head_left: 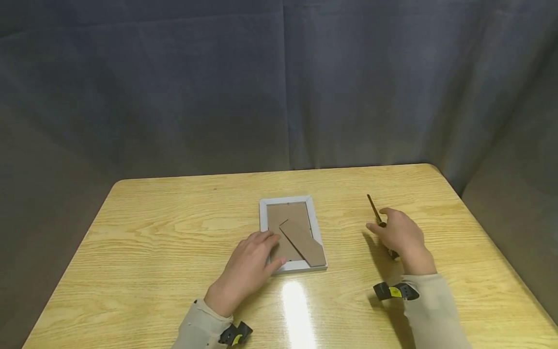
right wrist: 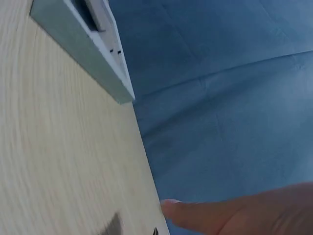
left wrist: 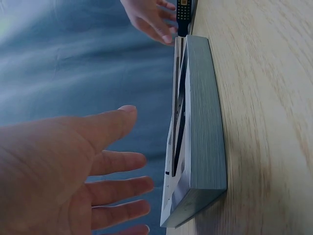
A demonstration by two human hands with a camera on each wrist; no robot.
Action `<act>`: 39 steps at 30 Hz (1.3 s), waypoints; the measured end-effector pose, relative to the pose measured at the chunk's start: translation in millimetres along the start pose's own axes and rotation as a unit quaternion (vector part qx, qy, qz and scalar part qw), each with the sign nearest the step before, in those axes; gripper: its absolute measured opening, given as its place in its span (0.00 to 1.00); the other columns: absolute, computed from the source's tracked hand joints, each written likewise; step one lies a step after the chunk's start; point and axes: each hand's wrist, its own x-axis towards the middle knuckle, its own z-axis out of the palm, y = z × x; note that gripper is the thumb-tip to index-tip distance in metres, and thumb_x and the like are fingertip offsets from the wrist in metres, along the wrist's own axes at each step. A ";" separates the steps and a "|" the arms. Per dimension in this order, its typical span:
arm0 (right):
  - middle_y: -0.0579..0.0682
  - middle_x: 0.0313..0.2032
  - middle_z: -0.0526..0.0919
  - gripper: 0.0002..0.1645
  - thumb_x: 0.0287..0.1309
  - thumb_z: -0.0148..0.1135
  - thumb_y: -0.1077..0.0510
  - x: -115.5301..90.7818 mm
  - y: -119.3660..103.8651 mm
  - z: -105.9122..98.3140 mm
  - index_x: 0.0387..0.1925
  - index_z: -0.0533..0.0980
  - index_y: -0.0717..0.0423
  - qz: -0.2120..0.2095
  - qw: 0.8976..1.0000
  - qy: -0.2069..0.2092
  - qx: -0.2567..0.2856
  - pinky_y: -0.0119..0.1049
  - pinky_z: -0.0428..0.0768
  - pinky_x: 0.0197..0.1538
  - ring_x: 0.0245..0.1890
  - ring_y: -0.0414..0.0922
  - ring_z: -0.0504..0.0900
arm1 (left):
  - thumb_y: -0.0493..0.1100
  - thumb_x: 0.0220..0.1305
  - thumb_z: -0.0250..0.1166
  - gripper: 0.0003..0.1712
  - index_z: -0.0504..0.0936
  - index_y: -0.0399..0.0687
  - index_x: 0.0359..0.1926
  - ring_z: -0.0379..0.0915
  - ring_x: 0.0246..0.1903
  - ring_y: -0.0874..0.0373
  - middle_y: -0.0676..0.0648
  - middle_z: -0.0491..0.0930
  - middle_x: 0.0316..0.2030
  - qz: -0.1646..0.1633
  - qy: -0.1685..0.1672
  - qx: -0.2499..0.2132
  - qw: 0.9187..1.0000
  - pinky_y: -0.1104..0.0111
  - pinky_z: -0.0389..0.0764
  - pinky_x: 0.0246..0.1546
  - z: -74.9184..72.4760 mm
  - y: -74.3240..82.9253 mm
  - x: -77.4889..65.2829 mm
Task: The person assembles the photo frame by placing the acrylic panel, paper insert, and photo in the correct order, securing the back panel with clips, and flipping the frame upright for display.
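Note:
A light grey picture frame point(head_left: 288, 265) lies back side up on the table, its brown backing board point(head_left: 279, 213) showing. The backing's stand flap point(head_left: 305, 242) slants toward the near right corner. My left hand point(head_left: 248, 264) is over the frame's near left part, fingers extended; in the left wrist view they look apart from the frame point(left wrist: 208, 117). To the right, my right hand point(head_left: 401, 235) is above a thin tool with a dark shaft point(head_left: 373, 207), perhaps a screwdriver. Thumb and forefinger are spread beside it, and the hand hides most of its handle.
A wooden table point(head_left: 165, 232) with rounded far corners lies under everything. Dark curtains point(head_left: 209, 97) hang behind it and at both sides. Glare point(head_left: 296, 310) brightens the tabletop in front of the frame. Each wrist wears a black strap point(head_left: 396, 291).

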 end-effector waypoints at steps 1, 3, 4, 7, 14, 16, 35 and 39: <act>0.72 0.57 0.71 0.47 0.56 0.58 0.37 0.0 1.1 0.5 0.65 0.62 0.68 0.001 1.000 -0.013 0.000 0.57 0.75 0.43 0.52 0.66 0.72 | 0.56 0.59 0.61 0.31 0.75 0.44 0.59 0.66 0.60 0.46 0.41 0.74 0.59 0.000 -0.001 0.001 1.000 0.53 0.66 0.59 -0.2 0.3 -0.2; 0.74 0.56 0.69 0.50 0.54 0.60 0.38 0.0 3.2 2.2 0.66 0.59 0.68 -0.003 0.999 -0.036 0.000 0.58 0.74 0.44 0.51 0.66 0.72 | 0.57 0.59 0.61 0.31 0.75 0.44 0.59 0.67 0.59 0.46 0.42 0.74 0.58 0.000 0.000 0.002 1.000 0.53 0.66 0.59 -0.1 0.5 -0.4; 0.74 0.55 0.69 0.52 0.53 0.62 0.39 -0.1 4.1 3.1 0.67 0.58 0.69 -0.006 0.999 -0.045 0.000 0.58 0.73 0.45 0.50 0.65 0.72 | 0.57 0.60 0.61 0.31 0.75 0.44 0.59 0.67 0.59 0.47 0.42 0.74 0.58 0.000 -0.001 0.002 1.000 0.53 0.66 0.59 -0.3 0.7 -0.5; 0.74 0.52 0.68 0.52 0.50 0.66 0.44 0.3 6.8 5.4 0.67 0.56 0.70 -0.021 0.998 -0.056 0.000 0.58 0.73 0.45 0.48 0.64 0.73 | 0.58 0.60 0.60 0.31 0.76 0.44 0.59 0.67 0.59 0.47 0.42 0.75 0.58 0.003 0.002 0.004 1.000 0.53 0.67 0.59 -0.1 0.9 -0.6; 0.77 0.54 0.67 0.44 0.53 0.64 0.59 4.8 9.5 12.1 0.66 0.55 0.74 -0.027 0.998 -0.048 0.004 0.58 0.72 0.50 0.51 0.67 0.70 | 0.57 0.60 0.61 0.31 0.76 0.43 0.58 0.68 0.58 0.46 0.42 0.75 0.57 0.009 0.006 0.004 1.000 0.53 0.68 0.57 0.6 1.4 -0.5; 0.77 0.55 0.67 0.43 0.54 0.63 0.62 6.3 10.3 13.8 0.66 0.55 0.75 -0.026 0.999 -0.046 0.006 0.58 0.72 0.51 0.53 0.67 0.69 | 0.57 0.60 0.61 0.31 0.76 0.43 0.58 0.68 0.58 0.47 0.42 0.75 0.57 0.009 0.006 0.003 1.000 0.53 0.69 0.57 0.7 1.7 -0.4; 0.74 0.54 0.72 0.28 0.66 0.38 0.64 10.4 -1.1 16.2 0.65 0.58 0.74 -0.034 0.996 0.070 0.047 0.58 0.74 0.47 0.51 0.67 0.73 | 0.57 0.61 0.59 0.31 0.76 0.43 0.59 0.67 0.58 0.47 0.42 0.76 0.56 0.002 -0.003 -0.001 1.000 0.54 0.68 0.57 2.8 0.9 -0.4; 0.73 0.52 0.75 0.29 0.65 0.41 0.63 8.7 -7.9 16.5 0.65 0.59 0.72 -0.043 0.992 0.097 0.061 0.51 0.78 0.35 0.41 0.61 0.79 | 0.58 0.61 0.59 0.31 0.76 0.43 0.59 0.67 0.59 0.47 0.42 0.76 0.56 0.002 -0.004 0.001 1.000 0.54 0.68 0.57 3.2 0.2 -0.8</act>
